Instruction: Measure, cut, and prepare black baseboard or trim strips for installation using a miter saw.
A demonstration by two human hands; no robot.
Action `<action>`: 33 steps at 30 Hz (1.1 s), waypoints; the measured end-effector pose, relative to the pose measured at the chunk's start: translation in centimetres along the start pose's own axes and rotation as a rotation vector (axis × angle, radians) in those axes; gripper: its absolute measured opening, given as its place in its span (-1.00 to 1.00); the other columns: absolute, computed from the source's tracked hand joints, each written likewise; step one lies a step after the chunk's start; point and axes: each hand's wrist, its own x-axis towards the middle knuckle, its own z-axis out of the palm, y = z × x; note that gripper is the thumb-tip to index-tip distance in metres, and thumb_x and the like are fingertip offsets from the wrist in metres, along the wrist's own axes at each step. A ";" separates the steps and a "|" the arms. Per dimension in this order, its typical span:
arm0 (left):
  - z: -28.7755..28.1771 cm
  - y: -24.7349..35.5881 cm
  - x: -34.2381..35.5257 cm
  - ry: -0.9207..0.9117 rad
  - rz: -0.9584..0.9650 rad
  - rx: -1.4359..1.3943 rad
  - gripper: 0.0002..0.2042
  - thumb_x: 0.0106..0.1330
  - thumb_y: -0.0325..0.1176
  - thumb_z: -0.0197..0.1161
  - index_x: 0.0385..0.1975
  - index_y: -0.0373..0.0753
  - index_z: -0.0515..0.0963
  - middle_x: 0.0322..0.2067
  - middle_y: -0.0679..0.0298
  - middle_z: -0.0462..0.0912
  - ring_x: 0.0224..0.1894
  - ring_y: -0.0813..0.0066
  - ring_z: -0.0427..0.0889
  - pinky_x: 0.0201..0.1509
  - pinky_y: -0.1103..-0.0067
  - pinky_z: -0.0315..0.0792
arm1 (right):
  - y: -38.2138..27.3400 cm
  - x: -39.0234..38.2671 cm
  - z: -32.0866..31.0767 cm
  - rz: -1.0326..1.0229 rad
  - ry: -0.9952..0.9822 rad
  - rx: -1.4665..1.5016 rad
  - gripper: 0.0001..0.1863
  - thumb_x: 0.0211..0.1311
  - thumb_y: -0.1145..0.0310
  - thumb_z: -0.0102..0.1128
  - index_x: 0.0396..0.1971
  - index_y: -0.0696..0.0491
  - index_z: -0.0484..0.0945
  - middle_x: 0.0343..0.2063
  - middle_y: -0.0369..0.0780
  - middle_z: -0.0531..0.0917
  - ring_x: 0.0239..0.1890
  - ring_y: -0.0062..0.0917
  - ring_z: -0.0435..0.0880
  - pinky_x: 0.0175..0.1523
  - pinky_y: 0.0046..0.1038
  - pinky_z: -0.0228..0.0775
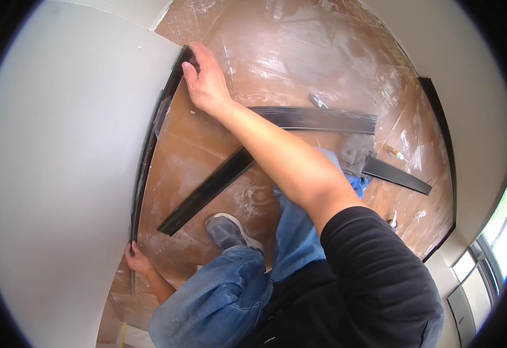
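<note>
A long black baseboard strip (149, 137) stands along the foot of the pale wall on my left. My right hand (207, 80) reaches across to the strip's far end, its fingers over the top and the thumb on the near side. Low at the left, my left hand (140, 261) pinches the near end between thumb and fingers. Two more black strips lie on the floor beneath my right arm: a wide strip (329, 120) running crosswise and a strip (204, 193) lying diagonally.
A shorter black piece (398, 175) lies to the right beside a grey rag (356, 152). Nearby are a small orange-and-white bottle (397, 153), another small bottle (393, 220) and a dark hand tool (318, 101). Black baseboard (441, 127) lines the right wall. The brown floor covering (259, 46) is smeared white.
</note>
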 end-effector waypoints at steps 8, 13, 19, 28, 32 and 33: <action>0.4 -1.1 0.1 0.050 -0.038 0.019 -0.69 0.34 -0.19 0.47 -0.23 -0.38 0.74 -0.28 0.03 0.80 -0.23 0.16 0.74 -0.03 0.35 0.59 | -0.9 -0.1 -0.6 0.005 -0.058 0.088 -0.41 0.41 0.36 0.16 0.38 0.22 0.32 0.39 0.15 0.35 0.44 0.07 0.31 0.52 -0.15 0.19; 0.3 -2.1 0.4 0.052 0.004 0.014 -0.69 0.33 -0.18 0.48 -0.25 -0.38 0.75 -0.29 0.03 0.80 -0.24 0.15 0.74 -0.03 0.34 0.58 | -1.1 -0.2 -0.8 -0.020 -0.053 0.037 -0.39 0.39 0.35 0.19 0.39 0.20 0.32 0.41 0.13 0.33 0.44 0.07 0.31 0.52 -0.15 0.19; 0.0 -3.2 0.6 0.062 -0.034 0.080 -0.62 0.32 -0.14 0.49 -0.20 -0.42 0.73 -0.22 -0.02 0.79 -0.18 0.05 0.74 0.02 0.29 0.56 | -1.4 -0.4 -0.9 -0.005 -0.066 0.030 -0.38 0.38 0.35 0.20 0.39 0.19 0.32 0.42 0.12 0.32 0.44 0.06 0.32 0.52 -0.16 0.20; -0.6 -3.7 2.0 -0.090 0.074 0.087 -0.53 0.38 -0.05 0.40 -0.09 -0.46 0.72 -0.11 -0.14 0.77 -0.07 -0.08 0.73 0.10 0.26 0.54 | -1.1 -0.3 -0.7 -0.009 -0.054 0.061 -0.39 0.38 0.36 0.21 0.38 0.20 0.33 0.40 0.12 0.35 0.44 0.05 0.32 0.52 -0.17 0.20; -0.6 -3.7 2.1 -0.117 0.071 0.089 -0.53 0.38 -0.04 0.39 -0.08 -0.44 0.73 -0.10 -0.14 0.76 -0.05 -0.09 0.73 0.12 0.26 0.54 | -1.0 -0.2 -0.7 0.013 -0.059 0.080 -0.39 0.37 0.37 0.20 0.38 0.21 0.33 0.40 0.13 0.35 0.44 0.05 0.32 0.52 -0.17 0.19; -0.6 -3.9 2.1 -0.115 0.070 0.090 -0.53 0.38 -0.04 0.39 -0.08 -0.44 0.73 -0.10 -0.14 0.76 -0.05 -0.09 0.73 0.12 0.26 0.54 | -1.0 -0.2 -0.6 0.013 -0.060 0.081 -0.39 0.37 0.37 0.20 0.38 0.21 0.33 0.40 0.13 0.35 0.44 0.05 0.32 0.52 -0.17 0.19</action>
